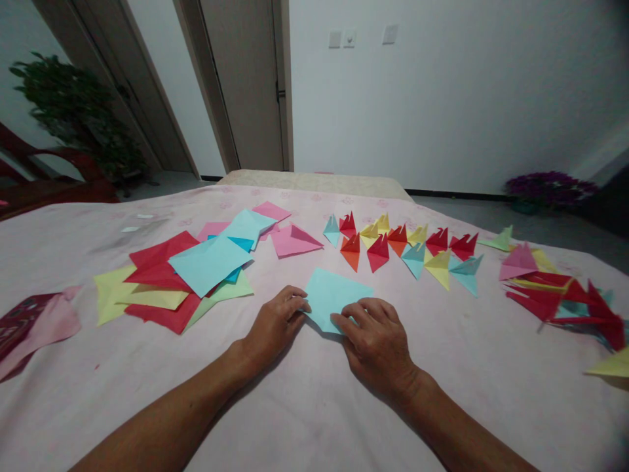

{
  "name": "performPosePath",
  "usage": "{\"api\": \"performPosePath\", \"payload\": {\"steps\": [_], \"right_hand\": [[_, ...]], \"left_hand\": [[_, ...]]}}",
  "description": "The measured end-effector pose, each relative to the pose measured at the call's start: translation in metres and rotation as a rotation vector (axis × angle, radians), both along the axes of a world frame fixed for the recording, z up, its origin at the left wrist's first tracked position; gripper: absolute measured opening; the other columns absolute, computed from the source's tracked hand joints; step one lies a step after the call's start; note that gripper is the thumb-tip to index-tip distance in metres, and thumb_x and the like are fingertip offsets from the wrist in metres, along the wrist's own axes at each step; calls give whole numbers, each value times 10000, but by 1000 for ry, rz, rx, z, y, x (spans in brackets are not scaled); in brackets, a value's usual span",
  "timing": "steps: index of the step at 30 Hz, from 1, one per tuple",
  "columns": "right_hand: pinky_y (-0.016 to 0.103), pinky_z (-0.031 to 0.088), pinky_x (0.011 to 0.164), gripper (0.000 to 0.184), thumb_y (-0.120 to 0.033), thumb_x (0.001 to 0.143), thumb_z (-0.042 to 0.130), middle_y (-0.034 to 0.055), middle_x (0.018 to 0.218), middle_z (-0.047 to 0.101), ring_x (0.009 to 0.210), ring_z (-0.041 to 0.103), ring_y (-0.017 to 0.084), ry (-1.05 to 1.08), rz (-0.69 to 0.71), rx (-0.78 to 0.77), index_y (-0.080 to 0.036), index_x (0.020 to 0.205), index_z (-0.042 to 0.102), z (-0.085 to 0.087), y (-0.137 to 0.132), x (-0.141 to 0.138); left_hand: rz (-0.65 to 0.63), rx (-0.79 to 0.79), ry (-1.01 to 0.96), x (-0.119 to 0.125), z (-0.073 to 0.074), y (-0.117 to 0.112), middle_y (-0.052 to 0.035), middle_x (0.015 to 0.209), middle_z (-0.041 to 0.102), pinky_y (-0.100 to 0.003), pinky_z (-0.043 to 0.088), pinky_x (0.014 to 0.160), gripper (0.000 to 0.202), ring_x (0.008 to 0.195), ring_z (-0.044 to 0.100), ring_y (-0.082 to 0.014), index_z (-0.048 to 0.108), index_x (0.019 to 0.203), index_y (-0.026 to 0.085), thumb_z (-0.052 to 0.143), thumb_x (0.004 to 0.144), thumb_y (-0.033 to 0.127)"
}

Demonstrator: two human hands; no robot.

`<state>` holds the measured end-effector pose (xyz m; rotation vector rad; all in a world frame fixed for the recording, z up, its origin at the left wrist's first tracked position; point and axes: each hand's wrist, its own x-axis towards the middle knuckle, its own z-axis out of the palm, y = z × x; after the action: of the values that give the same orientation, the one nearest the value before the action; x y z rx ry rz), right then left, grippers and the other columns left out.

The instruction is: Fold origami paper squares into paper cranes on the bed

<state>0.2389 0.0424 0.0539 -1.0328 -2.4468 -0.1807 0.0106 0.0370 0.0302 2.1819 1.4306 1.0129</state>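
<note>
A light blue sheet of paper [331, 295] lies in front of me on the cloth-covered table. My left hand [282, 318] pinches its left corner between thumb and fingers. At the near right edge, my right hand [376, 334] has its fingers curled over the paper, and the thumb is mostly hidden. Just beyond the sheet and to the right stand several folded paper birds, among them a red bird [378, 252] and a yellow bird [439, 265]. A pink folded paper [295, 241] rests beyond my left hand.
Loose coloured sheets, with a light blue sheet [211, 262] and a red sheet [164, 259], overlap on the left. More folded paper pieces [545, 295] are heaped at the right. A pink cloth [54, 321] lies at far left on the pale pink tablecloth [304, 419].
</note>
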Motion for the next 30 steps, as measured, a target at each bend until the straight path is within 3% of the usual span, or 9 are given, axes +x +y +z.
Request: {"api": "performPosePath", "payload": {"steps": [3,6,12,17,21,30], "right_hand": [[442,358,969,526,-37,615,563,27,1061,701,1081,515,281,69,68,-109,-265,1069,698,-4,9,9],[421,399,928,585,-7,557,501,33,1038,709,1026,556,253,109,93,-200,-257,1039,719,-9,17,14],[389,438,830,450,-60,674,532,40,997,687,915,576,226,73,135,-351,-267,1019,734,-3,29,17],[337,436,749,135,-224,849,597,7,855,679,823,571,196,115,109,-447,-271,829,721,0,40,17],[325,430,693,287,-375,926,547,1,735,642,735,556,182,157,72,-461,-237,693,644,-7,43,14],[300,387,636,399,-389,916,500,0,611,537,657,523,170,195,-45,-520,-215,558,470,-14,43,13]], "left_hand": [[-14,5,-30,-12,0,8,-69,1176,605,-348,543,875,169,1038,635,-203,668,884,227,602,832,81],[19,-10,72,-22,2,8,-79,1245,592,-396,534,912,143,1093,627,-236,683,907,237,619,843,127],[97,-39,139,-31,1,-3,-80,1264,594,-415,525,924,114,1152,606,-261,689,937,248,615,867,195],[121,-51,141,-29,1,-4,-70,1244,609,-415,515,922,97,1114,615,-254,685,922,250,642,848,204],[137,-27,150,-27,3,-2,-62,1189,636,-414,505,911,79,1087,619,-249,675,895,245,671,831,199],[140,-64,175,-26,2,3,-42,1139,644,-411,461,911,13,1068,599,-230,664,868,232,654,868,225]]}}
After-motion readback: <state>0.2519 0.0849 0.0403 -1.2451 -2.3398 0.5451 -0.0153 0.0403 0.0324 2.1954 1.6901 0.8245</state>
